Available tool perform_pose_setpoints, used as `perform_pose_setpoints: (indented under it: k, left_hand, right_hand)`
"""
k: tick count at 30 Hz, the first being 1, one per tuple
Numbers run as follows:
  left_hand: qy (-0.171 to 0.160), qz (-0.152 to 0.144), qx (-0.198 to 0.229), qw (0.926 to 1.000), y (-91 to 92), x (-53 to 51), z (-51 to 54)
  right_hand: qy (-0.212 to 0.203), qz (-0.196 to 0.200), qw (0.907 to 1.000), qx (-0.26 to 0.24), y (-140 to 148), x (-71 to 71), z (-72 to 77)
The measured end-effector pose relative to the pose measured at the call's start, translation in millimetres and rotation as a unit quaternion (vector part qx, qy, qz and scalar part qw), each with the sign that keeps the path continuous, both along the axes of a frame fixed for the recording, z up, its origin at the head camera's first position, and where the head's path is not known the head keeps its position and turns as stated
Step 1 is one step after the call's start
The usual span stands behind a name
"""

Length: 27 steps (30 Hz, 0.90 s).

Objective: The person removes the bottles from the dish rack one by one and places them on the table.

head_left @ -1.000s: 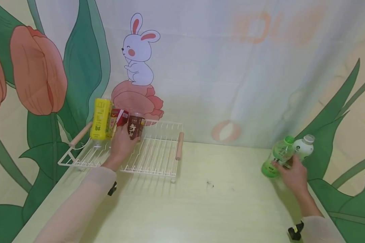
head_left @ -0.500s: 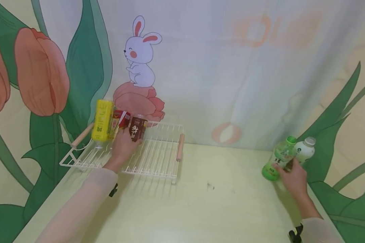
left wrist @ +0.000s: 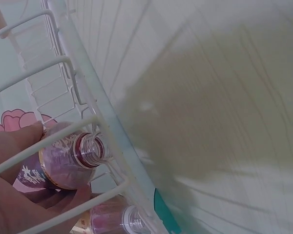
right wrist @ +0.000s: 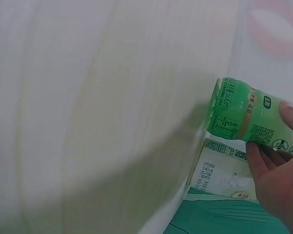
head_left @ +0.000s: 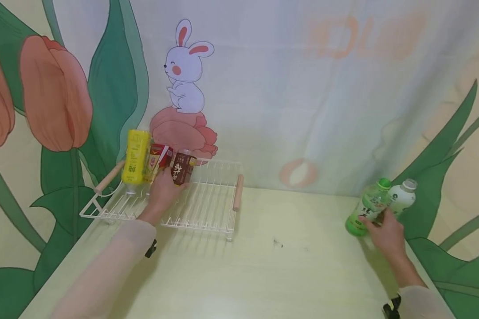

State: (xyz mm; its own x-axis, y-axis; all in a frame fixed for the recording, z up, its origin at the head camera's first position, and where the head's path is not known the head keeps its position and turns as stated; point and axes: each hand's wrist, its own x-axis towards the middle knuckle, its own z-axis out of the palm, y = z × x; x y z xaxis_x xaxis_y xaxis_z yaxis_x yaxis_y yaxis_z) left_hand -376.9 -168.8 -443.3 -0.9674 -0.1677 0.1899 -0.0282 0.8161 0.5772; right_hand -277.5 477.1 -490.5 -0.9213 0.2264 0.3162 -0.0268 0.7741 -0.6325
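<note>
In the head view a bottle with a dark brown label (head_left: pixel 183 167) stands upside down in a white wire rack (head_left: pixel 207 228). My left hand (head_left: pixel 164 190) grips it with thumb and fingers. Its bare threaded neck (left wrist: pixel 94 148) points down between the wires in the left wrist view. Beside it are a red-labelled bottle (head_left: pixel 159 159), partly behind my hand, and an inverted yellow-labelled bottle (head_left: pixel 136 157). At the far right my right hand (head_left: pixel 386 232) holds a green bottle (head_left: pixel 365 208), upright and slightly tilted. Close behind that is a white bottle (head_left: pixel 402 195), partly covered.
The rack has wooden handles, one of them the right handle (head_left: pixel 238 192), and stands at the left on a pale table (head_left: pixel 295 274). A printed curtain (head_left: pixel 263 88) hangs along the back. Small dark marks (head_left: pixel 278 243) show on the tabletop.
The head view has shifted slightly. Both hands keep their holds, with no clear movement of the bottles or the rack.
</note>
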Motion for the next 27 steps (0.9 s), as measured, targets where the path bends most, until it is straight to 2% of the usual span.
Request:
perform_pose_setpoints:
  k: [6,15,22,27]
  left_hand:
    - [-0.003,-0.004,0.007,1.0,1.1,2.5,0.1]
    - [-0.002,-0.016,0.02,0.9997,-3.4,0.5,2.8]
    - [-0.01,-0.026,0.026,0.9993,-5.0,-3.7,-3.5]
    - [-0.023,-0.032,0.03,0.9988,-3.6,-0.4,-4.3]
  right_hand:
    - [-0.002,0.01,0.9999,0.008,-1,2.3,2.6]
    - [-0.031,0.018,0.999,0.026,-5,3.7,8.0]
    - [-0.081,0.035,0.9939,0.065,-4,11.6,13.9]
    - [-0.126,0.06,0.9851,0.101,1,21.3,19.4]
